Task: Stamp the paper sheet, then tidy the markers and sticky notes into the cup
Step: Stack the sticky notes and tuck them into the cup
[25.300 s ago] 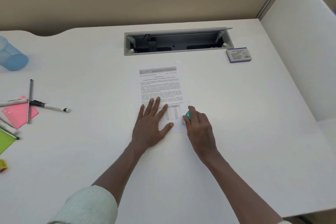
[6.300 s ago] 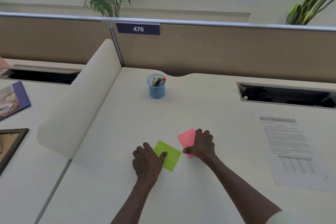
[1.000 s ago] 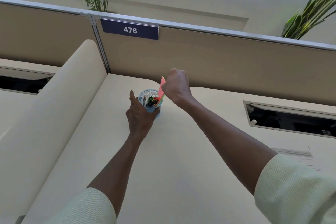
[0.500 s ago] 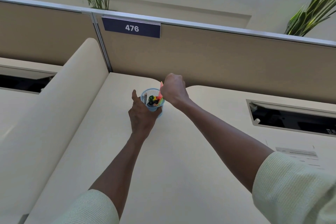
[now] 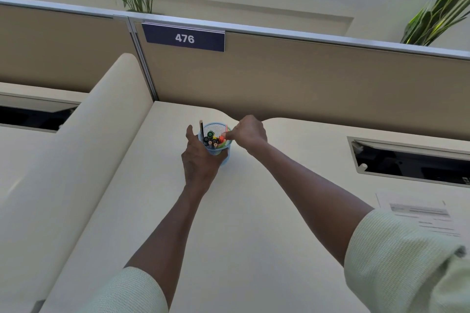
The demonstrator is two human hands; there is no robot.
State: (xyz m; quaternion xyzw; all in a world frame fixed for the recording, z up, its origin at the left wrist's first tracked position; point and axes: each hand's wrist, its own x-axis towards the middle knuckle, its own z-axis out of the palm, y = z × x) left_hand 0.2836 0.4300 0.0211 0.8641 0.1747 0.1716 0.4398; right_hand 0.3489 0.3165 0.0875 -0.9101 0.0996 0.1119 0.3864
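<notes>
sticky notes [image 5: 223, 140] now lower in cup [image 5: 225, 157]

Desk [image 5: 254, 223] lies bare in front of & to the right of the blue mesh cup [image 5: 223, 157], open for approach, w/ the paper sheet [image 5: 422, 218] well apart at far right. Cup's mouth is crowded: markers [image 5: 209, 138] & sticky notes [image 5: 223, 142] fill it, left hand [image 5: 199, 160] wraps the near wall, right hand [image 5: 248, 133] sits over the right rim. Behind, the partition [image 5: 305, 84] closes off the far side; curved divider [image 5: 76, 160] blocks the left.
</notes>
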